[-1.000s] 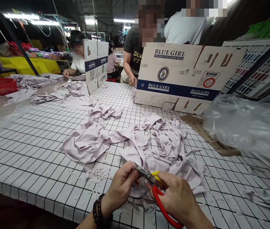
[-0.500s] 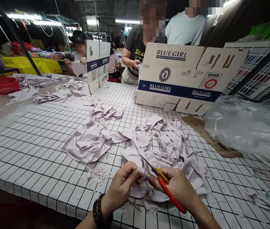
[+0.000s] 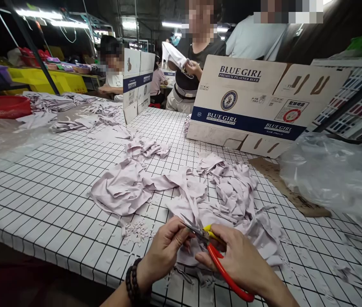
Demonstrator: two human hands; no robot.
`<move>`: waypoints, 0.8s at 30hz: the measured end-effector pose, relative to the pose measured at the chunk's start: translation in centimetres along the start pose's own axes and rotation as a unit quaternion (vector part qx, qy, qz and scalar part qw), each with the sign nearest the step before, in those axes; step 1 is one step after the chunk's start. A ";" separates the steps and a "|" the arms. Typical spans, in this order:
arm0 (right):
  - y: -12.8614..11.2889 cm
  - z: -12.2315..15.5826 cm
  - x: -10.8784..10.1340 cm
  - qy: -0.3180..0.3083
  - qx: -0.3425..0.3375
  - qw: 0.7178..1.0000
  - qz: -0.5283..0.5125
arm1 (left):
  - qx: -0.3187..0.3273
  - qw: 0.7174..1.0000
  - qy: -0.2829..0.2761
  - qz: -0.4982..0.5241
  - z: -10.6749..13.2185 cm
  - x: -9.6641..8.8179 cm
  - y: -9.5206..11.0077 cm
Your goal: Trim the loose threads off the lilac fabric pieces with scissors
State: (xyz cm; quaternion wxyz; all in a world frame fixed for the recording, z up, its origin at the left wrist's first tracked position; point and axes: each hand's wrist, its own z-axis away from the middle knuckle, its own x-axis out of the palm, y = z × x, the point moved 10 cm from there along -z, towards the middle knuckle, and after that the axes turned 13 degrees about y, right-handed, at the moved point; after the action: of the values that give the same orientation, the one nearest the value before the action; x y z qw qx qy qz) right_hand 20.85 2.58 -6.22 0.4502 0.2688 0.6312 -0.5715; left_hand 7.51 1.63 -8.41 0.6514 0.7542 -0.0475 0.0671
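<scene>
My right hand [image 3: 238,260] grips red-handled snips [image 3: 214,251] with a yellow spring; the metal blades point left toward my left hand. My left hand [image 3: 164,247], with a dark bead bracelet on the wrist, pinches the edge of a pale lilac fabric piece [image 3: 194,256] right at the blade tips. Both hands sit at the near edge of the white grid-patterned table [image 3: 40,196]. A heap of lilac fabric pieces [image 3: 232,192] lies just beyond my hands, and small cut scraps [image 3: 138,230] are scattered to the left.
A large Blue Girl cardboard box [image 3: 248,106] stands across the table, a smaller one [image 3: 136,81] at back left. Clear plastic sheeting [image 3: 334,170] bulges at right. Other people stand or sit behind the boxes; one holds up a fabric piece [image 3: 174,55]. More fabric [image 3: 65,102] is piled at far left.
The snips have tilted, blades now lower and nearer my left fingers. The person behind the big box has raised a fabric piece. The view has shifted slightly.
</scene>
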 end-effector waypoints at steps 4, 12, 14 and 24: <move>-0.6 0.0 -0.5 0.027 -0.008 0.999 0.037 | 0.025 0.999 -0.011 -0.030 0.1 0.1 0.3; -1.0 0.1 -0.9 0.056 -0.031 0.997 0.050 | 0.019 0.999 -0.020 -0.045 0.2 0.3 0.4; -0.8 0.2 -0.9 0.061 -0.033 0.996 0.055 | 0.019 0.999 -0.020 -0.044 0.1 0.4 0.5; -0.7 0.5 -0.9 0.068 -0.034 0.995 0.058 | 0.026 0.998 -0.027 -0.057 0.0 0.3 0.5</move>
State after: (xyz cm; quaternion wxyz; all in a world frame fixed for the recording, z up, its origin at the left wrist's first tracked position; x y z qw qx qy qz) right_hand 20.81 2.15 -5.11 0.4477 0.3270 0.6630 -0.5030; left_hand 7.74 1.53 -7.84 0.6330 0.7738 -0.0198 0.0105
